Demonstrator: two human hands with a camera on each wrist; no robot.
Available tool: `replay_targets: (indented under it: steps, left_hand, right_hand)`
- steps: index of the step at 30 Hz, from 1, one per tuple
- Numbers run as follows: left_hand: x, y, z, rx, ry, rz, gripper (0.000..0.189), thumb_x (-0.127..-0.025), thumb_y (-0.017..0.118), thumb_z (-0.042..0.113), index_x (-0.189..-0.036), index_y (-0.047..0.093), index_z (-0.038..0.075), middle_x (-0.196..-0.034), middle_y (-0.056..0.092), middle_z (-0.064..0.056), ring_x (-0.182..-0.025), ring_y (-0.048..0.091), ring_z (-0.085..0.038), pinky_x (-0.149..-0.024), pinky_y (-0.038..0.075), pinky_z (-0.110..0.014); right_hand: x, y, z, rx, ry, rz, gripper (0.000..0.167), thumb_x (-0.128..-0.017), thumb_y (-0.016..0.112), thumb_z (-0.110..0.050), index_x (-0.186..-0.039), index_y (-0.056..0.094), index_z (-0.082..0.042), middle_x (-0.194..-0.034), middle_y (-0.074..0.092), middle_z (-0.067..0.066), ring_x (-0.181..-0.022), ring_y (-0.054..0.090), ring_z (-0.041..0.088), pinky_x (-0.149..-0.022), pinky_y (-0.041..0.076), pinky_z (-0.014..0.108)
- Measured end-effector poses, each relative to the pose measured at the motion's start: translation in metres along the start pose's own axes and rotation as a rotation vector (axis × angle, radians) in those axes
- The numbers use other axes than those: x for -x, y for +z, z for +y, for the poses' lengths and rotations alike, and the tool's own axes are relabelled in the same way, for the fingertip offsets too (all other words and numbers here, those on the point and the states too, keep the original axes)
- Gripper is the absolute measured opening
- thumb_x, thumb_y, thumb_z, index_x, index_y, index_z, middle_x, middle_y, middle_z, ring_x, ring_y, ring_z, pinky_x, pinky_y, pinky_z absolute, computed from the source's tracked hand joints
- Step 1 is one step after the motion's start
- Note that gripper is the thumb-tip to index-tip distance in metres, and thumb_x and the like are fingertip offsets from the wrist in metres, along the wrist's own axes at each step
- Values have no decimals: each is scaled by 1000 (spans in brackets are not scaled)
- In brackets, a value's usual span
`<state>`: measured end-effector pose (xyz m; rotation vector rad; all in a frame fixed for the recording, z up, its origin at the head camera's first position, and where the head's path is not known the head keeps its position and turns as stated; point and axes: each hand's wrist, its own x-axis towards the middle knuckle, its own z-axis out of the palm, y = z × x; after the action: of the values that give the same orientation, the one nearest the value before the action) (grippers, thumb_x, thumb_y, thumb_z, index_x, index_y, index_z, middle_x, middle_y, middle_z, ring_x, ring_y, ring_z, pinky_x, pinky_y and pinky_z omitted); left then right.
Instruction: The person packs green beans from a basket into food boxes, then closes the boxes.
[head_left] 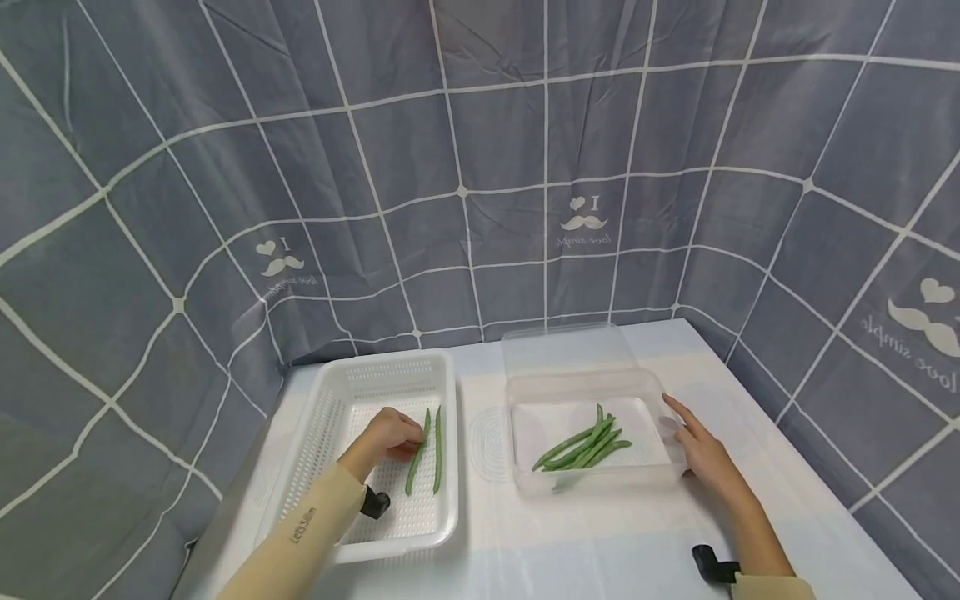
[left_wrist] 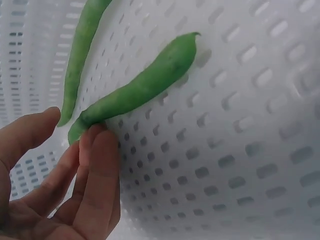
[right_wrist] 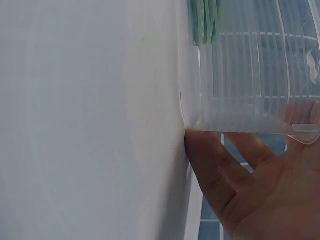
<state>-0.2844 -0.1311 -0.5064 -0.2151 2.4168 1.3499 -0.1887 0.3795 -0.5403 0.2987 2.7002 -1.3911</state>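
Observation:
Inside a white perforated basket (head_left: 452,467), my left hand (head_left: 393,433) reaches down to a green bean (head_left: 418,454). In the left wrist view its fingertips (left_wrist: 102,150) touch the lower end of that bean, while the thumb stands apart from them. A second green bean (head_left: 438,450) lies beside it, nearer the basket's right wall. My right hand (head_left: 705,454) rests against the right side of a clear plastic box (head_left: 585,383), its index finger stretched along the wall. Several green beans (head_left: 588,446) lie in a loose bunch on the box floor.
A clear flat lid (head_left: 566,350) lies behind the box, close to the grey checked curtain (head_left: 510,150) that surrounds the table. Basket and box stand side by side on the pale tabletop (head_left: 525,542), with a gap between them.

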Motion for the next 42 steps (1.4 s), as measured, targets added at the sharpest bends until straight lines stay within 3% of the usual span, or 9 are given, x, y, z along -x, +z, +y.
replay_targets:
  steps: [7,11,14,19,24,31,36,42]
  left_hand:
    - [-2,15,7,-266,29,134,11,-82,84,3,-90,77,0,-78,72,-8,-62,66,-16,-59,62,-27]
    - [-2,18,9,-314,45,146,10,-82,83,1,-86,74,2,-77,71,-8,-61,64,-16,-56,60,-27]
    - [-2,17,9,-237,19,119,10,-84,81,-1,-91,73,0,-80,69,-9,-65,65,-17,-59,62,-29]
    - [-2,10,9,-9,-23,31,20,-89,73,-3,-108,72,-7,-89,73,-13,-75,70,-19,-69,66,-34]
    - [-2,-3,10,178,-5,-69,36,-92,69,0,-125,67,-13,-97,75,-14,-76,70,-14,-69,65,-27]
    - [4,-23,23,385,70,-243,48,-103,63,2,-145,51,-18,-99,74,-1,-84,70,-8,-76,63,-22]
    - [10,-25,42,455,116,-298,49,-106,61,2,-150,47,-16,-102,76,1,-91,73,-8,-83,64,-23]
    - [17,-7,71,447,137,-331,47,-105,61,2,-148,50,-13,-105,72,-2,-91,72,-10,-84,65,-26]
  right_hand:
    - [1,2,1,10,-13,6,63,-110,27,-21,-172,16,-25,-173,18,32,-135,47,55,-66,55,34]
    - [1,1,0,15,-6,2,63,-111,27,-22,-172,15,-27,-174,16,30,-140,44,57,-68,54,34]
    - [0,0,0,19,0,-2,62,-111,26,-23,-172,14,-28,-174,15,29,-141,43,57,-69,54,34]
    - [0,0,-1,16,-2,-2,62,-111,25,-22,-172,15,-27,-174,16,30,-141,44,57,-68,56,34]
    - [1,0,0,11,-8,-1,62,-111,25,-22,-172,15,-28,-173,17,31,-137,47,56,-67,57,35]
    - [2,-1,-1,12,-8,0,61,-112,25,-22,-172,16,-28,-173,17,31,-138,46,56,-67,56,35]
    - [2,-2,-1,11,-6,4,62,-111,25,-21,-172,16,-27,-173,17,31,-136,47,56,-67,57,35]
    - [1,0,0,16,3,3,61,-112,25,-24,-172,15,-28,-172,18,32,-139,45,59,-68,57,35]
